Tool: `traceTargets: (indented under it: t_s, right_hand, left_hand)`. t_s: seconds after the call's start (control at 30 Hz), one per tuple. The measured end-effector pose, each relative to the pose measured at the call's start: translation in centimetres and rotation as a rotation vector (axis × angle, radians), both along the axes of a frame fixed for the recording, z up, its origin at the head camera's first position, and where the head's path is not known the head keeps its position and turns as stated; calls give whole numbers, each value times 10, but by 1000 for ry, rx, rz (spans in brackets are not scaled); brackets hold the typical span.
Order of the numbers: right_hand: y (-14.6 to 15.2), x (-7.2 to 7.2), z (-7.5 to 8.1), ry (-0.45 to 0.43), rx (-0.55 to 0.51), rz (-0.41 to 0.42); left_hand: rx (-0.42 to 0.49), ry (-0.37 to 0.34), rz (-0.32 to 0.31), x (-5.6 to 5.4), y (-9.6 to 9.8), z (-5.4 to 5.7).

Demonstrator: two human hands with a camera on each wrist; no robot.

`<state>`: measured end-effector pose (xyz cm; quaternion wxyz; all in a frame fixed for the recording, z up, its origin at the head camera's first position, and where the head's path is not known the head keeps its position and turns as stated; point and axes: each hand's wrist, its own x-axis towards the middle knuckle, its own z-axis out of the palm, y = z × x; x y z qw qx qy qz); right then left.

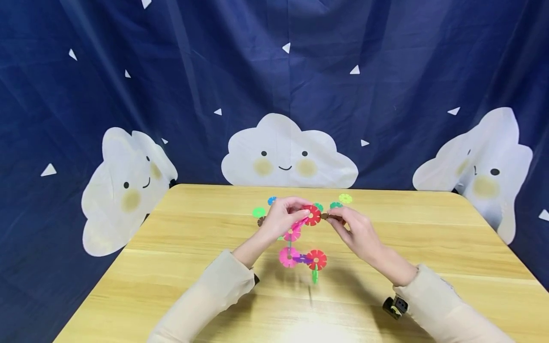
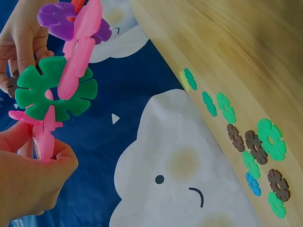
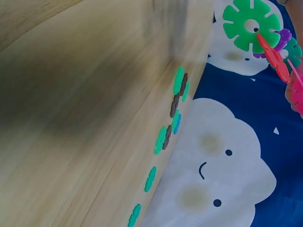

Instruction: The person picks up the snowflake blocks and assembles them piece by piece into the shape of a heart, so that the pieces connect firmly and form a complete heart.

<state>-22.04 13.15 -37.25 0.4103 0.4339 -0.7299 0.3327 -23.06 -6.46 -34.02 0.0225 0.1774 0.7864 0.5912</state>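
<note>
My left hand (image 1: pixel 279 220) pinches a pink notched disc (image 2: pixel 45 142) at the top of a linked chain of plastic flower-shaped discs. A red disc (image 1: pixel 315 215) stands at its fingertips. Below hang another pink disc (image 1: pixel 287 257), a purple one (image 1: pixel 302 258), a second red disc (image 1: pixel 317 259) and a green disc (image 1: pixel 315 275) at the lower end. In the left wrist view a darker green disc (image 2: pixel 31 94) joins two pink pieces. To the right, my right hand (image 1: pixel 358 231) pinches a brown disc (image 1: pixel 324 216), its edge right beside the upper red disc.
Loose discs lie toward the table's far edge: several green ones (image 2: pixel 271 139), brown ones (image 2: pixel 278 185), a blue one (image 2: pixel 253 184) and a yellow-green one (image 1: pixel 345 198). The wooden table (image 1: pixel 163 276) ends at a dark blue curtain (image 1: pixel 274 71) with cloud prints.
</note>
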Motion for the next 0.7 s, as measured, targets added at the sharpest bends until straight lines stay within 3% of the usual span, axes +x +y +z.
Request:
traceTargets:
  t_s: [0.23, 0.7]
  right_hand:
    - [-1, 0, -2, 31, 1, 3]
    - [-2, -1, -4, 112, -33, -18]
  left_hand:
    - [9, 20, -19, 0, 3, 0]
    - [38, -35, -18, 3, 7, 1]
